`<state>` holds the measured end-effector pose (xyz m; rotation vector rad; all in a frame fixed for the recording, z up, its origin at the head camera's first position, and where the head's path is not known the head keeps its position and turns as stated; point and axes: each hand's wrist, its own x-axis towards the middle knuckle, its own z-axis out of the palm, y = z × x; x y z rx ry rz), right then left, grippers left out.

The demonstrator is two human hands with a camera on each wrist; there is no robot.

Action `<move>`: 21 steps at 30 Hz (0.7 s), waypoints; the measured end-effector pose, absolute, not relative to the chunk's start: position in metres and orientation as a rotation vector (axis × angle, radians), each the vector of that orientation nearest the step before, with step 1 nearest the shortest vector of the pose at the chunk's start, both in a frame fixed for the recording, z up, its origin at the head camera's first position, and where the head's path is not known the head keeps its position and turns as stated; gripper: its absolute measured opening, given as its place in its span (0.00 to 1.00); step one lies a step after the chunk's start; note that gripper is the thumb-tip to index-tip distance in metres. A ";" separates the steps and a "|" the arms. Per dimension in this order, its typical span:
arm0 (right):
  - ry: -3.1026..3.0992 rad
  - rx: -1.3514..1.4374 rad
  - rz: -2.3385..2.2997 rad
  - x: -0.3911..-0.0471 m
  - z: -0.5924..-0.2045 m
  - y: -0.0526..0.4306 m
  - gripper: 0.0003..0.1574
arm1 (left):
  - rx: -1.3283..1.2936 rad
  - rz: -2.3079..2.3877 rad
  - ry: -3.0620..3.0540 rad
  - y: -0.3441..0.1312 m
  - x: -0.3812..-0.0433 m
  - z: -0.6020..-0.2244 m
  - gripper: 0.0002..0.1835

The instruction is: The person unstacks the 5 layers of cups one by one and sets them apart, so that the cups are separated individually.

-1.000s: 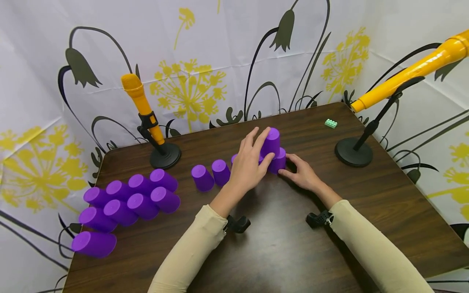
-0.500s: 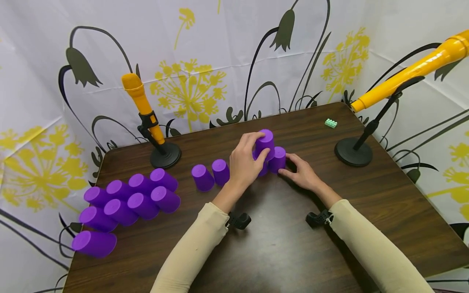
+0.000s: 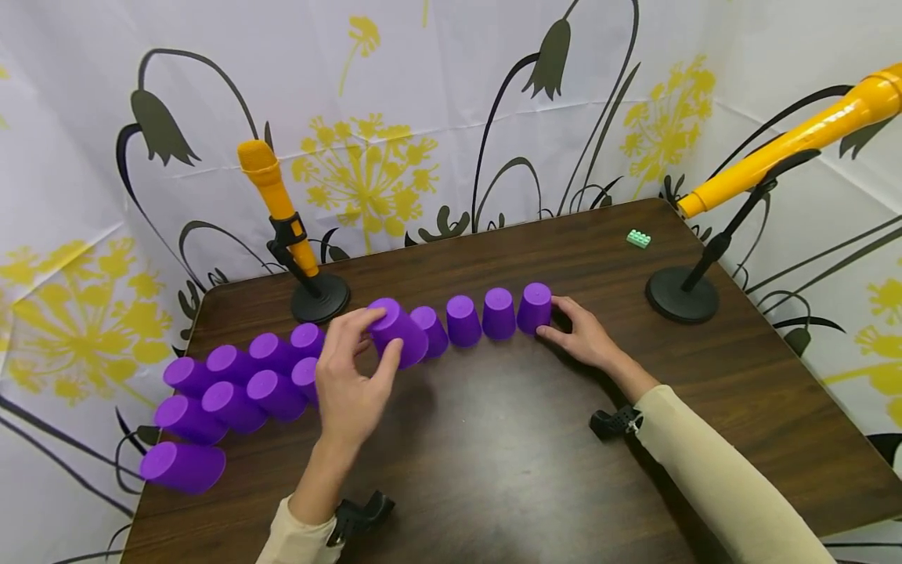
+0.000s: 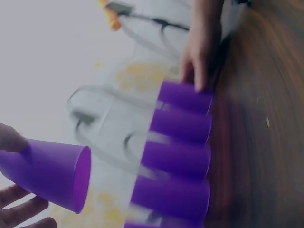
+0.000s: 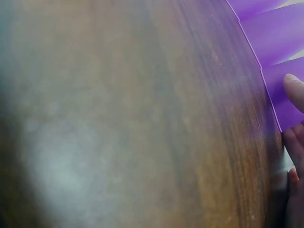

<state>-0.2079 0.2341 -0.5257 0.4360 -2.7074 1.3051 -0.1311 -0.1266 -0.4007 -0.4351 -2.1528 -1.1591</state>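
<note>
My left hand point(image 3: 352, 384) grips an upside-down purple cup point(image 3: 398, 335), held up at the left end of a row of purple cups. The left wrist view shows this held cup point(image 4: 47, 173) apart from the row, its open mouth visible. The row's cups point(image 3: 463, 321) stand mouth-down side by side; the held cup hides the row's left end. At the right end my right hand point(image 3: 583, 335) holds the last cup point(image 3: 535, 309) between thumb and fingers. Close up in the right wrist view, the thumb lies against this cup point(image 5: 280, 102).
More upside-down purple cups point(image 3: 232, 407) stand grouped on the left of the dark wooden table point(image 3: 507, 470). A yellow microphone point(image 3: 275, 192) on a stand is behind them. Another yellow microphone point(image 3: 796, 141) stands at the right, near a small green toy brick point(image 3: 638, 239).
My left hand took hold of the cup on top of the row's right part and carried it left, uncovering the cups below. The right hand has stayed at the end cup.
</note>
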 end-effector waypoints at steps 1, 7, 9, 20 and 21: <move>-2.707 0.435 1.303 -0.208 -0.526 0.234 0.36 | -0.402 -1.154 -2.140 -0.138 -0.124 -0.401 0.22; -2.714 0.425 1.305 -0.208 -0.524 0.234 0.36 | -0.077 -0.961 -2.086 -0.211 -0.080 -0.415 0.23; -2.709 0.419 1.306 -0.208 -0.524 0.235 0.36 | 0.059 -0.848 -2.111 -0.234 -0.068 -0.422 0.23; -2.732 0.411 1.308 -0.209 -0.524 0.233 0.37 | 0.624 -0.560 -2.232 -0.287 -0.040 -0.460 0.23; -2.733 0.404 1.307 -0.209 -0.524 0.233 0.36 | 0.641 -0.562 -2.246 -0.288 -0.041 -0.461 0.23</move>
